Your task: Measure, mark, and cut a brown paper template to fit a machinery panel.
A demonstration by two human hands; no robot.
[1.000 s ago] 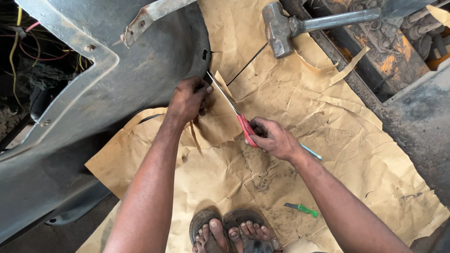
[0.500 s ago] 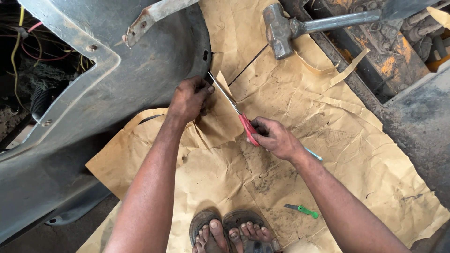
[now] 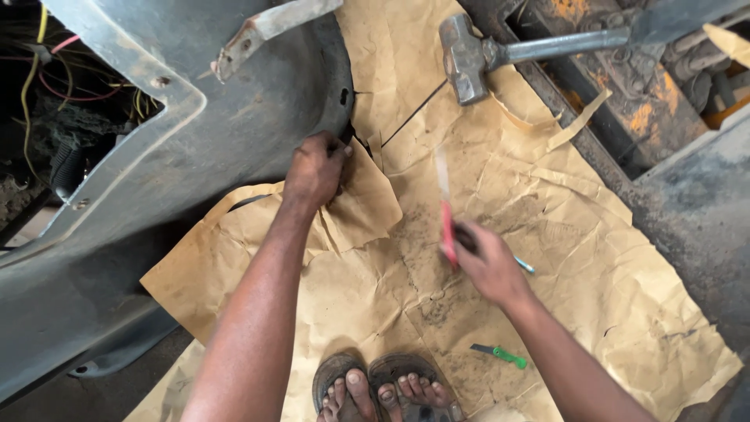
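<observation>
Lifted clear, right hand (image 3: 488, 262) raises scissors (image 3: 445, 211) (blurred) off paper (image 3: 547, 203).

There is one view only, from the camera on my head, so nothing is shared with a second angle. It looks steeply down past my forearms to the ground, close enough that my left hand (image 3: 315, 168) and right hand (image 3: 488, 266) sit near the middle of the frame. My sandalled feet (image 3: 383, 387) show at the bottom edge, so I face toward the top of the frame. The brown paper sheet (image 3: 594, 258) fills the centre, the grey body panel (image 3: 148, 195) the left, and the hammer (image 3: 469, 55) lies near the top edge.
</observation>
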